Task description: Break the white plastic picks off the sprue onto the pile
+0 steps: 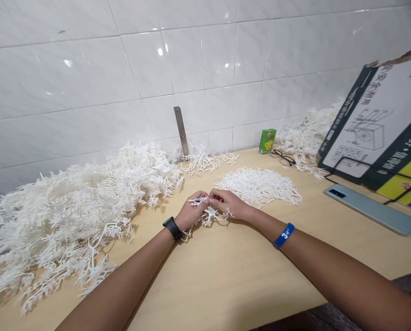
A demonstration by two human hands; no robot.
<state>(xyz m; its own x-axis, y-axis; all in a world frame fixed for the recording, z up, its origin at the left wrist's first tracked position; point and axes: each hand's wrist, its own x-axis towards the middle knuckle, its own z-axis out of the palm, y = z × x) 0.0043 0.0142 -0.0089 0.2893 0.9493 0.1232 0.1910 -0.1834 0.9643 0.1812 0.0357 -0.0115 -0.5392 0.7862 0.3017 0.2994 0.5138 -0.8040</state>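
My left hand [190, 212], with a black watch on the wrist, is closed on a white branching plastic piece [210, 216] near the middle of the table. My right hand [230, 203] meets it there, thumb and fingers pinched on the same piece; a blue band circles that forearm. Parts of the piece hang below both hands. Just behind my right hand lies a flat pile of small white pieces [260, 185]. A large tangled heap of white branching pieces [88, 202] spreads to the left.
A metal strip [181, 128] stands upright by the tiled wall, with a smaller white cluster [200, 161] beside it. At the right are a green box [267, 141], glasses [284, 157], a phone [372, 210], a large printed carton [367, 124] and another white heap [306, 133].
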